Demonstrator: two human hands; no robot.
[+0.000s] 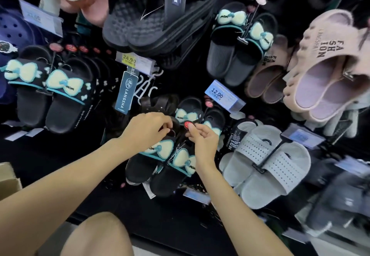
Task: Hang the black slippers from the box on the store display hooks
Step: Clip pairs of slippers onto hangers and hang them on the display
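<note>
Both hands low at the middle of the display wall, working on one pair of black slippers (160,165) with pale bows edged in teal. Left hand (148,129) over the top of the pair, fingers curled and gripping the dark upper end of it. Right hand (202,139) just beside, thumb and forefinger pinching near the small red round tag (187,124) at the hanger top. Pair hanging toes down, soles toward the wall, a white thread dangling between the two bows. Directly behind the hands, a second matching pair (190,113) already on its hook, partly hidden.

Further left, a row of the same bow slippers (50,93) on hooks, red tags lined up above them. Higher right, another bow pair (238,41) clipped on a hanger. Top centre, big dark grey sandals (152,17) with a crossed strap. Below those, a yellow price label (129,59) reading 24.90 and a blue LANGSHA swing tag (125,93). Blue price label (217,93) reading 12.00 just above the right hand. To the right, grey perforated slides (268,161) on a black hanger, and pink fuzzy slippers (328,69) marked FASHION. Cardboard box (8,177) edge at far left. Bare knee (98,235) at the bottom.
</note>
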